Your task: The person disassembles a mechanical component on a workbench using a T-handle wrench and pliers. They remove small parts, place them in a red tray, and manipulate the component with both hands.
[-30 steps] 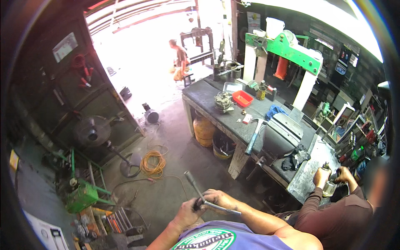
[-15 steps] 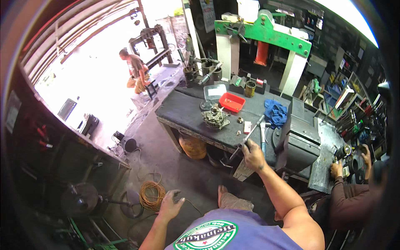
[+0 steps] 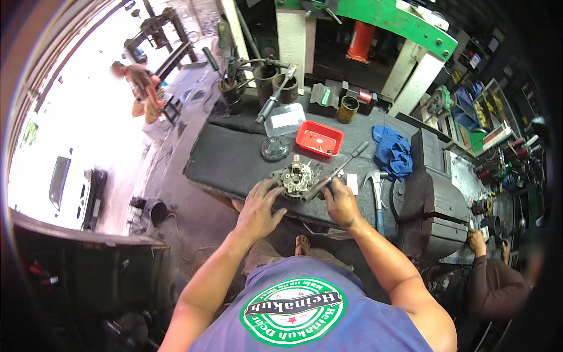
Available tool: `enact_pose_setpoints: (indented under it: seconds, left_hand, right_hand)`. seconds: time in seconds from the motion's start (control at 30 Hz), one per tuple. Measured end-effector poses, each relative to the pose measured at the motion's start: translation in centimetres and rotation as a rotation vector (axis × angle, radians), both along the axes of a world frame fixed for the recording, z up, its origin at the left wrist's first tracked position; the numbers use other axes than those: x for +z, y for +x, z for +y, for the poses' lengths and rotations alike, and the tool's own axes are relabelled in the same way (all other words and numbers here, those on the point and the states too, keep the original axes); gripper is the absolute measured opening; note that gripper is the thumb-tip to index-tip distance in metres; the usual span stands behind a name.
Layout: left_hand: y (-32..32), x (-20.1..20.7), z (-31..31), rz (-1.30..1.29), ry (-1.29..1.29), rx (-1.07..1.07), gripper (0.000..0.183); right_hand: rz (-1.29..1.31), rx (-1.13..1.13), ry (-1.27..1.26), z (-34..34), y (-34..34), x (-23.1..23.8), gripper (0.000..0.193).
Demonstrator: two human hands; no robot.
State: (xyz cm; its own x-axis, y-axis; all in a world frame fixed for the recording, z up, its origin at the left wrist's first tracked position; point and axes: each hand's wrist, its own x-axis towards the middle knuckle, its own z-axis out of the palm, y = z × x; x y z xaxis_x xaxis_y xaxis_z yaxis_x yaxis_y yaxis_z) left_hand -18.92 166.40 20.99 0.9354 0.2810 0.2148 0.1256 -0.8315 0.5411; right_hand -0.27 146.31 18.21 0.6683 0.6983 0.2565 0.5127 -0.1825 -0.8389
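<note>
At grey metal alternator (image 3: 297, 179), gripping long steel wrench (image 3: 350, 155) in right hand (image 3: 341, 203), four o'clock; holding left hand (image 3: 257, 207) open, eight. Uncovered, apparently unstripped.

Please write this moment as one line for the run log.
left hand: beside metal part, contact unclear | right hand: holds metal tool | nearby: red tray, hammer

One alternator (image 3: 297, 179), one hammer (image 3: 378, 202), one red tray (image 3: 326, 142)

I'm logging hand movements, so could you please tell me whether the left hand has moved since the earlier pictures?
Yes: the left hand has moved forward, up to the workbench's near edge.
</note>
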Motion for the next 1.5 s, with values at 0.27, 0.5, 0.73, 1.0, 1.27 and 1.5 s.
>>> enact_pose_setpoints:
  seconds: [0.27, 0.5, 0.73, 1.0, 1.27, 1.5]
  left_hand:
    - [12.1, -4.1, 7.4, 0.190, 0.180, -0.538, 0.112]
    - [11.5, -7.7, 7.9, 0.077, -0.131, -0.526, 0.116]
    - [11.3, -7.1, 7.1, 0.120, -0.155, -0.463, 0.116]
    - [11.3, -6.1, 6.9, 0.170, -0.143, -0.409, 0.120]
    - [11.0, -6.4, 6.2, 0.139, -0.135, -0.371, 0.120]
    - [11.1, -6.8, 5.7, 0.140, -0.134, -0.313, 0.121]
  right_hand:
    - [-0.034, -0.215, -0.068, 3.0, -2.9, 0.4, 0.024]
    - [-0.046, -0.477, -0.160, 4.4, -5.8, -0.1, 0.019]
    - [-0.104, -0.544, -0.062, 5.2, -6.0, -1.1, 0.023]
    - [-0.122, -0.403, -0.116, 4.6, -4.1, 0.0, 0.021]
    - [0.038, -0.142, -0.041, 4.3, -2.7, -0.4, 0.021]
    - [-0.067, -0.135, -0.023, 4.1, -1.6, -0.7, 0.021]
